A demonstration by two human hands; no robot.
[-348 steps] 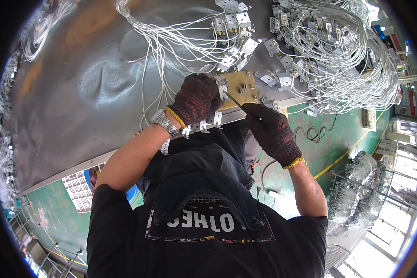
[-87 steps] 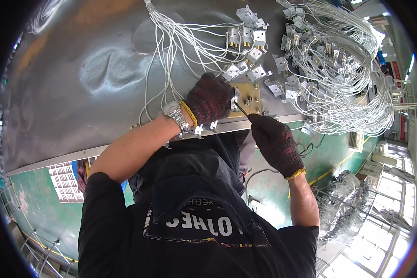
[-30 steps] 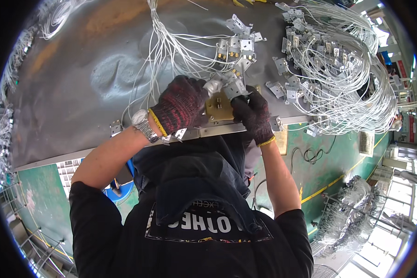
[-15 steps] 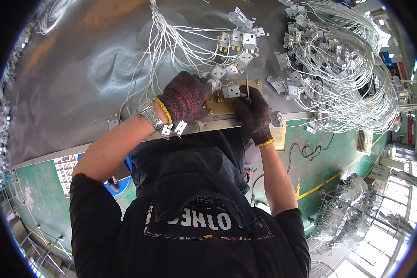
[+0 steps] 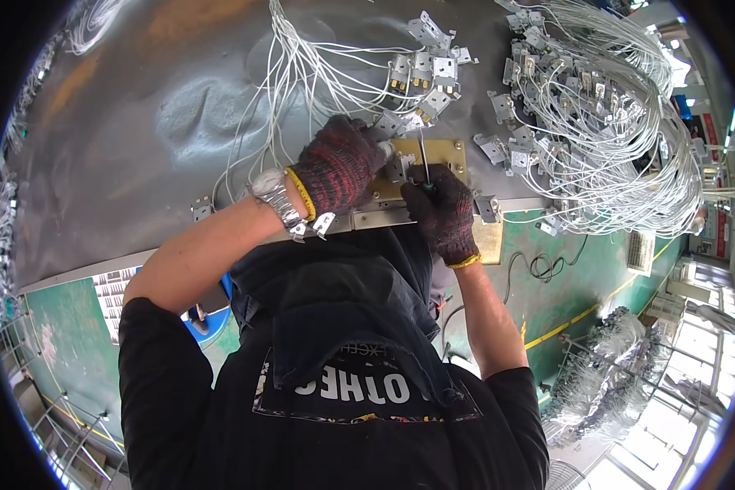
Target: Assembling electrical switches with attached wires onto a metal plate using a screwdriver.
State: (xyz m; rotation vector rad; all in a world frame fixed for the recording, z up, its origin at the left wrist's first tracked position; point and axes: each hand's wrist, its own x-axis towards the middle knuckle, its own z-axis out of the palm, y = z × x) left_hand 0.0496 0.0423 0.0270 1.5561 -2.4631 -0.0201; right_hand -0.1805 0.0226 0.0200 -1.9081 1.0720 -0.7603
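My left hand [image 5: 340, 166], in a dark red and black knit glove, is closed at the left side of a brass-coloured plate [image 5: 445, 152]. Its fingertips, one wrapped in something white, are against a small metal bracket [image 5: 397, 169] on the plate; the exact grip is partly hidden. In my right hand [image 5: 445, 208], gloved alike, is a screwdriver [image 5: 422, 149]. Its thin shaft points away from me across the plate, and a bit of greenish handle shows between the fingers. Just beyond the plate lie several metal brackets with white wires [image 5: 434, 102].
A big heap of white wires with brackets [image 5: 612, 139] covers the right of the metal table [image 5: 139, 188]. Loose brackets sit by the table's front edge, one [image 5: 488, 209] beside my right wrist. A wire bundle [image 5: 290, 61] runs off the far side. A cable [image 5: 547, 265] lies on the green floor.
My left hand has shifted slightly right and away from me, up to the bracket. My right hand has moved a little left and nearer me, and the screwdriver's shaft has swung leftward.
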